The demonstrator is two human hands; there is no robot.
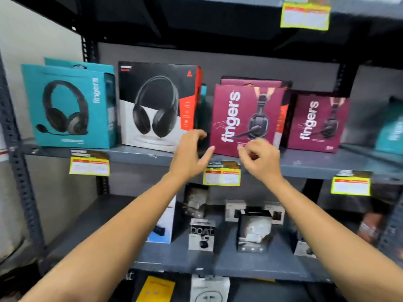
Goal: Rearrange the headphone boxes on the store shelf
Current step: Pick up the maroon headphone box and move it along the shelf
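On the grey middle shelf (139,154) stand, from left to right, a teal headphone box (69,105), a black, white and red headphone box (157,105), a maroon "fingers" box (246,118) with another behind it, and a second maroon box (316,123). A blurred teal box (390,127) sits at the far right. My left hand (189,155) hovers open in the gap between the black box and the first maroon box. My right hand (259,158) is at the lower front of that maroon box, fingers curled and apart, holding nothing.
Yellow price tags (221,176) hang from the shelf's front edge. The lower shelf (174,258) carries several small earphone boxes, one marked "boAt" (201,234). A perforated metal upright (15,149) frames the left side. Another shelf runs overhead.
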